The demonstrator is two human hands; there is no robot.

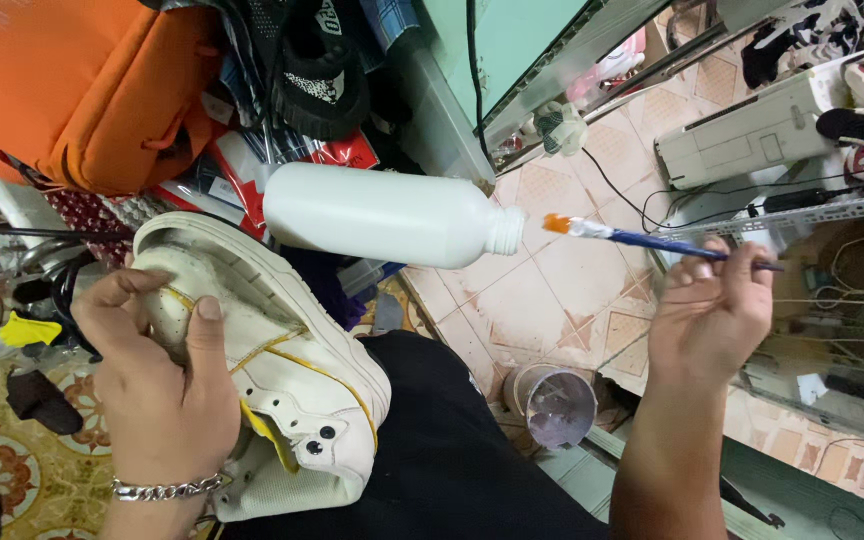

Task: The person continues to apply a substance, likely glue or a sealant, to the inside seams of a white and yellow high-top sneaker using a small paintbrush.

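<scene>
Shoe and brush, both hands busy
Left hand [157, 385] grips the white shoe [272, 370] steady on the lap; right hand [712, 315] pinches a paintbrush [652, 238] toward the white bottle [382, 215] mouth

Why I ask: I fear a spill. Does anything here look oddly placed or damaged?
The white bottle lies sideways, uncapped, its mouth beside the brush; no spill shows. The white shoe has yellowish seams.

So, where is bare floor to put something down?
Bare tiled floor lies between the white bottle, the right hand holding a brush, and the small plastic cup. Around the left hand on the white shoe it is crowded.
</scene>
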